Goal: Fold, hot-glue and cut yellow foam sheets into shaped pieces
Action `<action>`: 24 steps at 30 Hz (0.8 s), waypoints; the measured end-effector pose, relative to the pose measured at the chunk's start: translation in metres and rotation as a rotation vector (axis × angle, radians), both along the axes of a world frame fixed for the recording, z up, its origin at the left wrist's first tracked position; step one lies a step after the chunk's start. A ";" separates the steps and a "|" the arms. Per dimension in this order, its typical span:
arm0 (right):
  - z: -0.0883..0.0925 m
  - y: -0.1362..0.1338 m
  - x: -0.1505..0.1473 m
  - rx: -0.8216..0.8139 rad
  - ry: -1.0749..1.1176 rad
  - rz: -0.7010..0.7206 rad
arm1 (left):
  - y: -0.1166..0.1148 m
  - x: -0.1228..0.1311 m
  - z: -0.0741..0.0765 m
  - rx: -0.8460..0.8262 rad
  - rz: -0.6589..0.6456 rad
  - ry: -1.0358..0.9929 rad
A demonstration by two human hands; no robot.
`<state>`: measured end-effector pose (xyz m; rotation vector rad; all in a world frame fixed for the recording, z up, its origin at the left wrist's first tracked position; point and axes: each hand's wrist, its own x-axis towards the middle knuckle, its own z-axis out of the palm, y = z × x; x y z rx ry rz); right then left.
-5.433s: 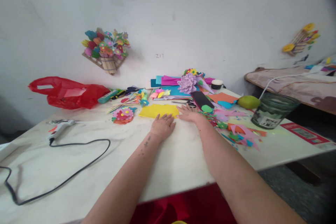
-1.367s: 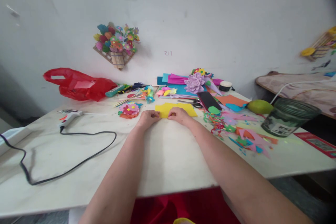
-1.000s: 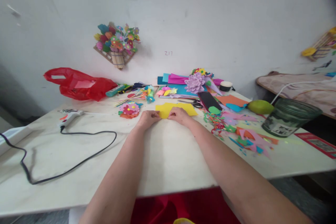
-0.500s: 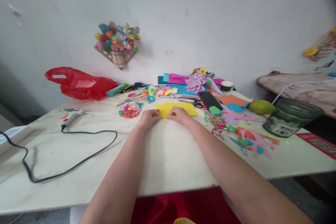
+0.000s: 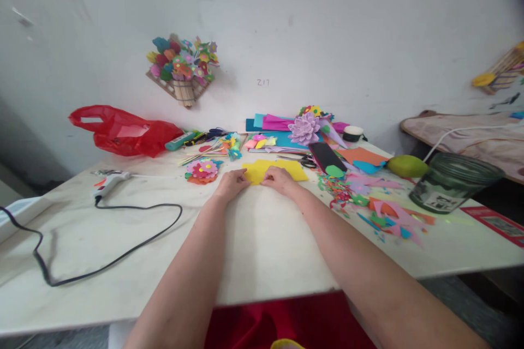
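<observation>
A bright yellow sheet [image 5: 256,170], foam or paper, lies on the white table in front of me. My left hand [image 5: 232,183] has its fingers closed at the sheet's left near corner. Its near edge is pinched by my right hand [image 5: 279,179], whose wrist and knuckles cover part of the yellow. Just left of my left hand sits a layered flower [image 5: 203,169] in pink, orange and blue. Black-handled scissors [image 5: 305,161] lie behind the sheet, beside a dark phone [image 5: 326,158].
A glue gun [image 5: 109,184] with a looping black cord [image 5: 143,207] lies at left. Coloured scraps [image 5: 388,218] and a green glass jar [image 5: 452,182] are at right. Along the back stand a red plastic bag [image 5: 126,133], coloured sheets [image 5: 275,122] and a purple flower [image 5: 304,129].
Almost nothing differs. Both hands stay on the yellow sheet, and the whole view has shifted very slightly.
</observation>
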<state>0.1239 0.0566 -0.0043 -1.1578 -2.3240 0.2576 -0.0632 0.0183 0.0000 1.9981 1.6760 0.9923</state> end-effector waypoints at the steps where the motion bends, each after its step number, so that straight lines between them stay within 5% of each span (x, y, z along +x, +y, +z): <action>1: 0.000 0.000 0.000 0.001 0.001 0.000 | 0.000 0.000 0.000 0.001 0.002 0.019; 12: 0.009 -0.007 -0.004 -0.017 -0.091 -0.105 | 0.010 0.000 -0.007 0.069 0.030 0.263; 24: 0.011 -0.006 -0.008 0.013 -0.205 -0.217 | 0.014 0.000 -0.013 0.115 0.064 0.261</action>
